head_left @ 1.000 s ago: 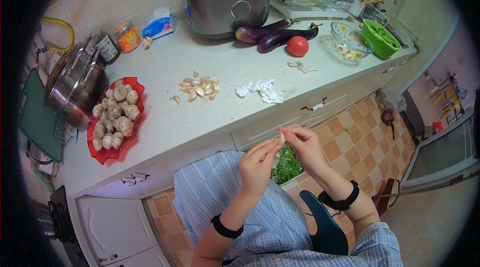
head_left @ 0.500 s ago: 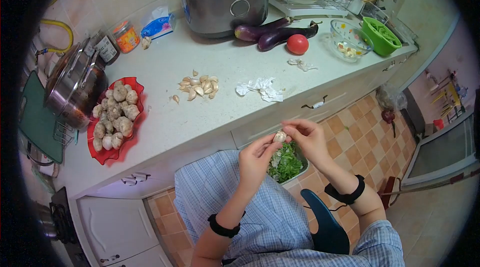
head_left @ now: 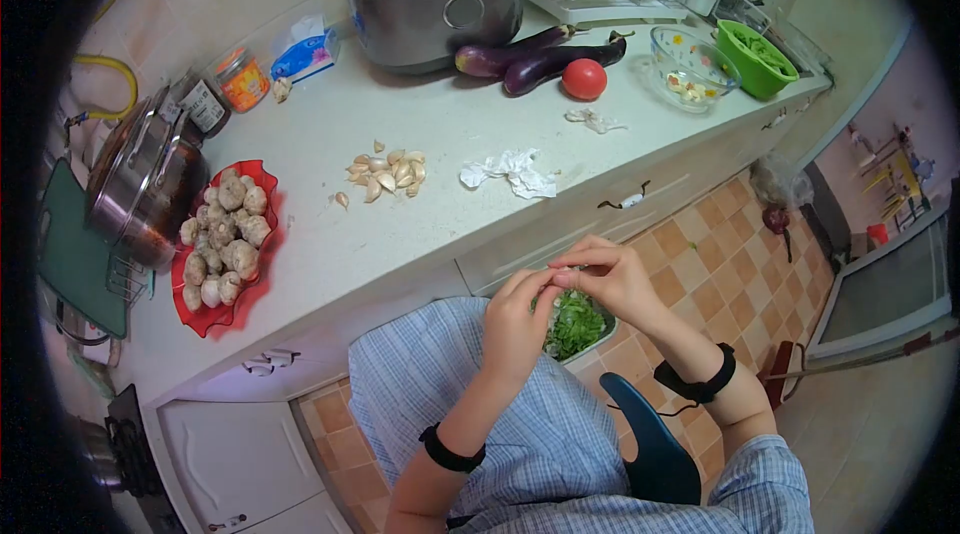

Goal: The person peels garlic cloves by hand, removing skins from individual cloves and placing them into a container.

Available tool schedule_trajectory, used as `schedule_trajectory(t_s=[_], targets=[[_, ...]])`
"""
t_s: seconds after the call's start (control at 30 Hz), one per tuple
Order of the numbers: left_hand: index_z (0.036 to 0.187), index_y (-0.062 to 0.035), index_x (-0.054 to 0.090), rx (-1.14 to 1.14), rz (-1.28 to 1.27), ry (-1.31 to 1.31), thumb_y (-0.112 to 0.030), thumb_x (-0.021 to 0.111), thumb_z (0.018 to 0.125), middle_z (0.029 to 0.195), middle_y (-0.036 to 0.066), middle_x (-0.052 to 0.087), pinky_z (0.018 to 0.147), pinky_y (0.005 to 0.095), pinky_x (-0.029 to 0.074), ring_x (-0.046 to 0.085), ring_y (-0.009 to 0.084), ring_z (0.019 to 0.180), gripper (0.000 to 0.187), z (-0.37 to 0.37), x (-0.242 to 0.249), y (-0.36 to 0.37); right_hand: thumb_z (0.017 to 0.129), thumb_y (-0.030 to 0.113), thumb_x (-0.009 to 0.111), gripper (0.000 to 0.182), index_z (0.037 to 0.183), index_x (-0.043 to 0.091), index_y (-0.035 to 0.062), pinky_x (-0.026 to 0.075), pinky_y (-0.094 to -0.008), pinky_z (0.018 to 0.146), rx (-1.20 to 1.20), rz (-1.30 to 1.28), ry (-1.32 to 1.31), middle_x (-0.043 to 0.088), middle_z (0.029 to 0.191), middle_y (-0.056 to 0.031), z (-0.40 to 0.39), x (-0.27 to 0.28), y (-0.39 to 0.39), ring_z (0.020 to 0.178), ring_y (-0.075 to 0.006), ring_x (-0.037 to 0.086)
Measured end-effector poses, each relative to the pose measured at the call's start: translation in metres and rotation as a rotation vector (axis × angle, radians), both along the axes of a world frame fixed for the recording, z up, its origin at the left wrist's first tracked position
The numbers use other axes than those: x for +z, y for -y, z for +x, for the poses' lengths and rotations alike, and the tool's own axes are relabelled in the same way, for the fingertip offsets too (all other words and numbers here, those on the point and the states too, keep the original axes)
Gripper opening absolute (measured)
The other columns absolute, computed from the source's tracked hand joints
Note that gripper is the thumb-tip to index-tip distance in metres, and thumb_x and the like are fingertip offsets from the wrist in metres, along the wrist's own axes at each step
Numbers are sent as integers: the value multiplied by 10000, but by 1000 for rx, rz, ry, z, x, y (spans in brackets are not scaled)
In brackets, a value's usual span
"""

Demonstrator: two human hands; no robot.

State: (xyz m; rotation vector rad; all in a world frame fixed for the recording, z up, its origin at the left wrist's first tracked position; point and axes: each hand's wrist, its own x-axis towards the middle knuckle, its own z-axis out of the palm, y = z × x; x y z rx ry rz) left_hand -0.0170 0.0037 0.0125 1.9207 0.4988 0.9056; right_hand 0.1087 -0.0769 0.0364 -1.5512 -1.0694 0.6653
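Kitchen surface (head_left: 440, 224) carries loose garlic cloves (head_left: 385, 174) near twelve o'clock of the hands. Below its edge, the left hand (head_left: 515, 319) and right hand (head_left: 605, 279) meet, fingers (head_left: 540, 284) pinched together on something too small to identify, above a container of chopped greens (head_left: 575, 326).

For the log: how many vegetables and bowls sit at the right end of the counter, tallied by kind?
Eggplants: 2
Tomato: 1
Glass bowl: 1
Green bowl: 1
Total: 5
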Motion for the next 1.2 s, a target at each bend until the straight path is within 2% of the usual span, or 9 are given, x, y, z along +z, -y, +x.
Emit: schedule_trajectory(t_s=[0.23,0.3,0.53,0.63,0.7,0.8,0.9,1.13,1.2], targets=[[896,-3,610,-12,26,61,-40,595,744,798,106,593,611,269,455,583,219,688,157,1,2,1,771,111,616,176,893,632,-14,440,-203,638,-19,40,-279,587,808,-50,1,-12,-1,724,-100,553],[914,-5,611,-26,-53,71,-31,594,746,806,103,601,614,258,455,587,192,690,171,1,2,2,799,135,587,206,919,617,-30,456,-209,636,-87,-52,-587,606,836,-62,4,-12,-1,731,-99,559],[988,51,579,-196,-677,240,5,563,782,863,93,614,662,230,477,584,131,767,211,4,-8,-5,815,157,569,239,962,598,-28,475,-214,653,-83,-28,-515,606,876,-78,6,-3,-4,749,-93,570],[1000,79,559,-244,-760,173,1,556,793,892,115,607,692,234,489,591,149,772,221,1,-8,-11,818,155,563,241,970,594,-30,475,-225,683,-16,17,-518,597,907,-81,7,-3,-2,802,-103,567],[1005,82,554,-250,-756,172,0,557,793,894,121,607,696,237,491,592,149,768,228,2,-10,-10,822,142,557,220,951,602,-31,476,-226,682,67,-15,-71,597,927,-79,7,-4,0,800,-112,569],[1017,83,546,-264,-758,160,-5,563,791,895,128,607,702,241,494,595,150,759,243,1,-10,-10,824,138,554,215,938,604,-37,472,-221,684,25,1,-431,597,918,-79,8,-11,-1,796,-112,568],[1028,78,541,-266,-799,135,-16,566,793,897,129,606,701,243,497,597,152,760,255,1,-4,-10,824,138,554,216,932,603,-42,473,-222,685,-34,-78,-499,595,922,-84,8,-12,-1,801,-113,568],[1033,67,543,-273,-893,100,-49,549,815,919,124,600,700,251,503,596,159,781,248,-1,-2,-16,808,124,571,244,1002,582,-23,472,-239,726,30,-11,-543,605,925,-93,10,-3,0,843,-126,575],[1029,69,545,-275,-900,110,-47,553,811,914,126,601,703,251,503,597,159,778,247,0,-2,-13,783,89,598,265,1021,572,-25,473,-247,740,75,-20,-278,604,936,-95,11,-7,2,850,-138,577]])
